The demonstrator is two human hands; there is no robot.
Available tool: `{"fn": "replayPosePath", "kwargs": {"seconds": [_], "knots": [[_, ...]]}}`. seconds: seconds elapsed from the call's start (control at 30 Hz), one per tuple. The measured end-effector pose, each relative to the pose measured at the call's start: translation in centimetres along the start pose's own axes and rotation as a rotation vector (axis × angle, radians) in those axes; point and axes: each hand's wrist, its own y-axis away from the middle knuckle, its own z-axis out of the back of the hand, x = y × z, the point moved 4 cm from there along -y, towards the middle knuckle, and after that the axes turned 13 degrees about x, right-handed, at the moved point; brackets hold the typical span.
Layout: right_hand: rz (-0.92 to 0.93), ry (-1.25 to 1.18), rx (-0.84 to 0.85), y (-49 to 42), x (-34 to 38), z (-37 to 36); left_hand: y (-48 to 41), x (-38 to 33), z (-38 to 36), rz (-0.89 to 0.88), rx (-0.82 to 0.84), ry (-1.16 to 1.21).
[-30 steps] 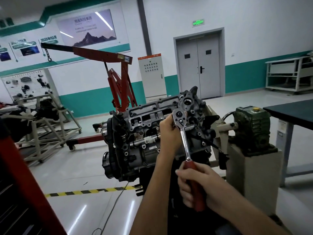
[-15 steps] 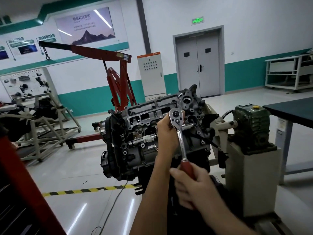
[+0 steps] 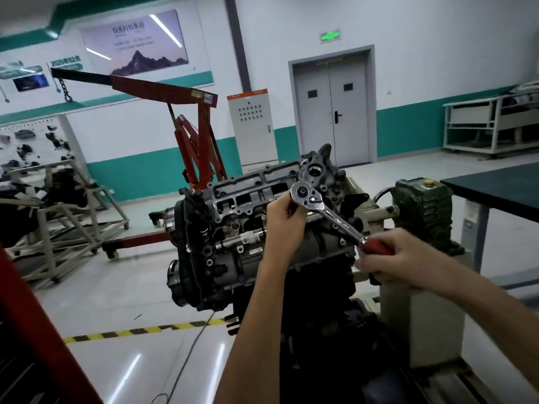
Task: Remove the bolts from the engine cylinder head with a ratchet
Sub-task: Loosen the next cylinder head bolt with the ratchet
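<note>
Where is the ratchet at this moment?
In the head view the ratchet sits at centre, its head against the cylinder head, held by the left hand; the right hand grips its red handle.

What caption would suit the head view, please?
Right hand grips a red-handled ratchet on the cylinder head; left hand steadies it.

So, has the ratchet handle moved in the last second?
Yes. The ratchet swung about its head: the handle pointed down, now down-right toward the green gearbox, head at the same spot on the engine.
</note>
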Motion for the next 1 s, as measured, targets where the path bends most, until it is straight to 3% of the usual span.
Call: {"fn": "replayPosePath", "kwargs": {"seconds": [0.13, 0.27, 0.4, 0.47, 0.53, 0.63, 0.7, 0.77, 0.83, 0.93, 1.0], "knots": [[0.15, -0.616, -0.039, -2.0, -1.8, -10.4, 0.2, -0.4, -0.3, -0.05, -0.029, -0.015], [0.26, -0.705, -0.127, -3.8, -1.0, -13.8, -0.1, -0.8, -0.1, -0.072, -0.017, -0.059], [0.067, -0.538, 0.009, -1.8, -2.3, -8.3, -0.2, -0.5, 0.1, -0.017, 0.02, -0.048], [0.0, -0.227, 0.014, -0.6, -1.8, -2.8, -0.2, -0.4, 0.0, -0.002, 0.024, -0.038], [-0.005, 0.087, 0.001, 0.2, 0.2, 1.7, -0.1, -0.2, 0.2, 0.003, 0.018, -0.037], [0.017, 0.175, 0.02, 0.2, 1.0, 2.6, 0.2, 0.2, 0.6, 0.007, -0.023, -0.031], [0.038, 0.013, 0.033, -0.1, -0.2, -0.9, 0.4, 0.3, 0.5, 0.018, -0.024, -0.009], [0.1, -0.388, 0.025, -0.6, -1.4, -6.6, 0.4, 0.2, 0.3, 0.019, -0.035, -0.009], [0.199, -0.639, -0.051, -2.0, -1.5, -11.4, 0.3, -0.2, 0.2, 0.01, -0.037, -0.019], [0.266, -0.72, -0.156, -4.1, -0.7, -14.8, 0.3, -0.3, 0.4, -0.009, -0.004, 0.004], [0.208, -0.671, -0.114, -3.8, -1.0, -13.9, 0.1, -0.1, 0.4, 0.016, 0.011, 0.016]]}}
